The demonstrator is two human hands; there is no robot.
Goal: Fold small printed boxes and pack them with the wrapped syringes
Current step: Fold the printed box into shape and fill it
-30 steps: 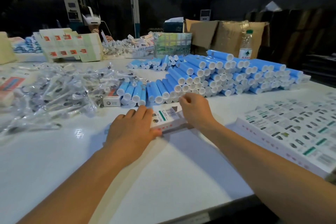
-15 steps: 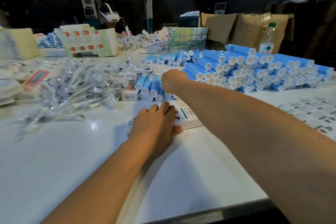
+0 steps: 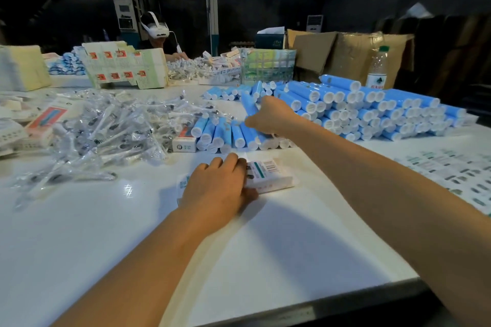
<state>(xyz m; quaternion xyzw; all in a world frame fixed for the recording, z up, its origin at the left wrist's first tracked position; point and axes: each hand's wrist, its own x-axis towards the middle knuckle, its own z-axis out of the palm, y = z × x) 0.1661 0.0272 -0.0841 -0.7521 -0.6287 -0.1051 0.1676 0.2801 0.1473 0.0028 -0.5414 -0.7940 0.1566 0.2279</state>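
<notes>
White table [image 3: 265, 252]: left hand [image 3: 218, 188] presses box [image 3: 268, 175]; right hand [image 3: 271, 117] grips blue tube [image 3: 248, 103].

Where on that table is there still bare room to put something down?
Bare table lies along the near edge, around both forearms and below the box under the left hand. Another bare strip runs between the box and the printed sheets. It is crowded farther back: wrapped syringes at left, blue tubes at right, where the right hand reaches.
</notes>
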